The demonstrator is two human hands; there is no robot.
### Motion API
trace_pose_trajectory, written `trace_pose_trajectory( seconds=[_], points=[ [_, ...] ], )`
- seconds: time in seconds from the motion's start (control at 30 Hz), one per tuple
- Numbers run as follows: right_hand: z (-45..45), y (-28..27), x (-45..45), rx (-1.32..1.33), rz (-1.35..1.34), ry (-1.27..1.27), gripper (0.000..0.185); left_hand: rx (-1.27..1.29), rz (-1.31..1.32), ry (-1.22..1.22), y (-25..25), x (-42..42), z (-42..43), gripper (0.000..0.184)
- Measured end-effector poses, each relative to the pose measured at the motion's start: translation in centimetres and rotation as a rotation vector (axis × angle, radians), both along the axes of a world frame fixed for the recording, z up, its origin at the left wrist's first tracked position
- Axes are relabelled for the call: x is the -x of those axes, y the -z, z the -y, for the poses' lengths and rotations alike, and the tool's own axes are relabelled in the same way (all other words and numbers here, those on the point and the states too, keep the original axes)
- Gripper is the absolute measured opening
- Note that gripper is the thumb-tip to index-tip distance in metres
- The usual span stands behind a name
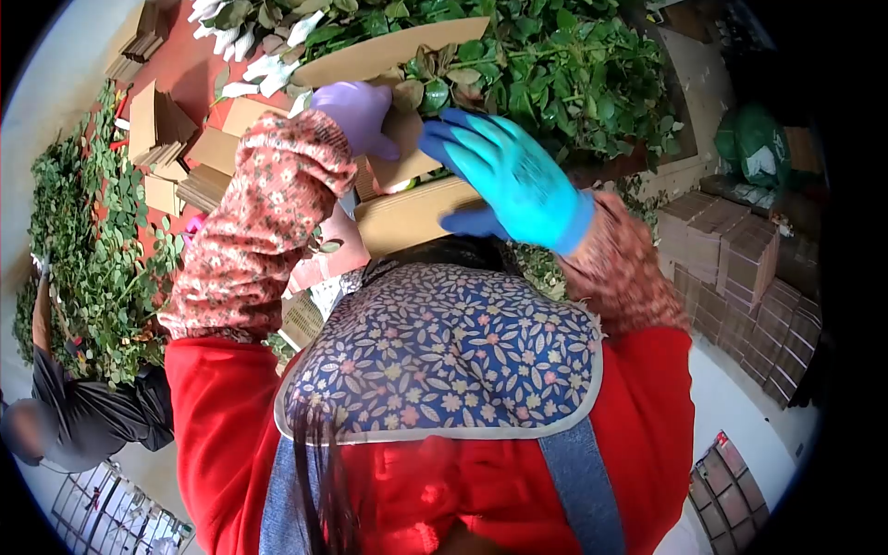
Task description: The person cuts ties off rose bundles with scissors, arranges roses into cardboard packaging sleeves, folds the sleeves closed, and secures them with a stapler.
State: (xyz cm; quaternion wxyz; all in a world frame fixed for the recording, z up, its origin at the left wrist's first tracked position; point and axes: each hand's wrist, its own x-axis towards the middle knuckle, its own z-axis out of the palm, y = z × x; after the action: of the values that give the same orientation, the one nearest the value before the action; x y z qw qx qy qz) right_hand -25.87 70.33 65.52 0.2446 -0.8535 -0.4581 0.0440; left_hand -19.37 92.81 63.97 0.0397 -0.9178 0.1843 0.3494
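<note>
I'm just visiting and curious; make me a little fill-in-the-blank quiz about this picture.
1. The left hand is gloved in ____.
2. The right hand is gloved in turquoise and dark ____.
3. The apron is patterned with leaves and ____.
4. A brown piece of ____ shows beside green leaves.

Missing words: purple; blue; flowers; cardboard.

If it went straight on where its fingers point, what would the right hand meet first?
Probably the cardboard piece between the hands, with the purple-gloved left hand beyond it, though depth is unclear in this single view.
</note>
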Motion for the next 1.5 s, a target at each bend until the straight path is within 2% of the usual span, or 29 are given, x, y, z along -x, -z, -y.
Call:
trace_pose_trajectory(
  seconds=[0.03,0.07,0.13,0.27,0.33,0.37,0.4,0.47,0.53,0.63,0.8,0.9,1.0,1.03,1.07,1.13,1.17,1.2,1.27,1.33,1.4,1.47,1.5],
  points=[
    [1.4,0.1,1.2,0.177,0.091,-0.044,0.077,0.035,0.023,0.014,0.5,0.0,-0.1,0.068],
    [2.2,0.2,2.7,0.259,0.233,-0.002,0.058,0.070,0.050,0.026,0.8,-0.2,-0.3,0.068],
    [3.1,1.5,4.4,0.301,0.307,-0.027,0.054,0.043,0.008,0.034,0.5,-0.9,0.0,0.067],
    [0.7,3.1,4.4,0.188,0.340,0.085,0.045,0.009,-0.043,0.123,0.5,-1.6,0.2,0.069],
    [-0.3,3.6,3.6,0.091,0.336,0.142,0.036,0.017,-0.049,0.113,0.7,-1.8,0.1,0.069],
    [-1.0,3.7,2.8,0.027,0.417,0.163,0.023,0.013,-0.045,0.120,0.9,-1.8,0.0,0.069],
    [-1.1,3.4,2.6,0.030,0.417,0.167,0.023,0.012,-0.046,0.113,0.9,-1.8,0.1,0.070],
    [-1.1,2.7,1.8,0.222,0.225,0.143,0.029,0.017,-0.037,0.102,0.8,-1.7,0.3,0.070],
    [-1.3,2.3,0.6,0.180,0.254,0.126,0.025,0.020,-0.007,0.084,1.0,-1.3,0.2,0.070],
    [-1.1,1.3,-0.6,0.162,0.146,0.045,0.015,0.064,-0.023,0.069,1.1,-1.6,0.0,0.069],
    [-1.2,-1.0,-1.3,0.334,0.057,-0.071,0.015,0.070,-0.043,0.052,0.4,-0.8,0.4,0.070],
    [-1.0,-1.7,-1.6,0.231,0.087,-0.076,0.011,0.099,-0.085,0.043,0.1,-0.4,0.3,0.075],
    [-1.5,-2.2,-3.5,0.253,-0.036,-0.068,0.011,0.138,-0.085,0.058,-0.8,0.6,0.3,0.065],
    [-1.5,-1.1,-4.1,0.080,-0.057,-0.026,0.024,0.199,-0.045,0.061,0.1,0.9,-0.1,0.057],
    [-1.5,-0.7,-4.4,0.079,-0.053,-0.029,0.024,0.253,0.102,0.130,0.7,1.8,-0.4,0.043],
    [-1.7,0.0,-4.7,0.081,-0.142,0.003,0.025,0.285,0.212,0.108,0.3,3.0,-0.3,0.028],
    [-1.9,0.3,-4.6,0.107,-0.155,0.031,0.025,0.314,0.187,0.113,0.1,3.2,-0.5,0.020],
    [-2.0,0.4,-4.6,0.099,-0.165,0.026,0.025,0.306,0.177,0.108,-0.7,3.2,-0.9,0.020],
    [-2.1,0.2,-4.4,0.152,-0.209,0.020,0.026,0.496,0.033,-0.010,-2.4,3.6,-1.3,0.027],
    [-2.2,0.2,-4.4,0.184,-0.235,0.021,0.025,0.536,-0.024,-0.033,-3.2,4.4,-1.8,0.029],
    [-2.1,-0.2,-4.4,0.218,-0.223,0.027,0.024,0.674,0.286,-0.128,-4.1,6.7,-1.5,0.026],
    [-2.0,0.3,-4.3,0.230,-0.227,0.037,0.024,0.598,0.526,-0.193,-6.2,9.3,-0.3,0.027],
    [-2.0,0.4,-4.2,0.244,-0.233,0.039,0.023,0.683,0.495,-0.253,-6.0,10.7,0.1,0.032]
  ],
)
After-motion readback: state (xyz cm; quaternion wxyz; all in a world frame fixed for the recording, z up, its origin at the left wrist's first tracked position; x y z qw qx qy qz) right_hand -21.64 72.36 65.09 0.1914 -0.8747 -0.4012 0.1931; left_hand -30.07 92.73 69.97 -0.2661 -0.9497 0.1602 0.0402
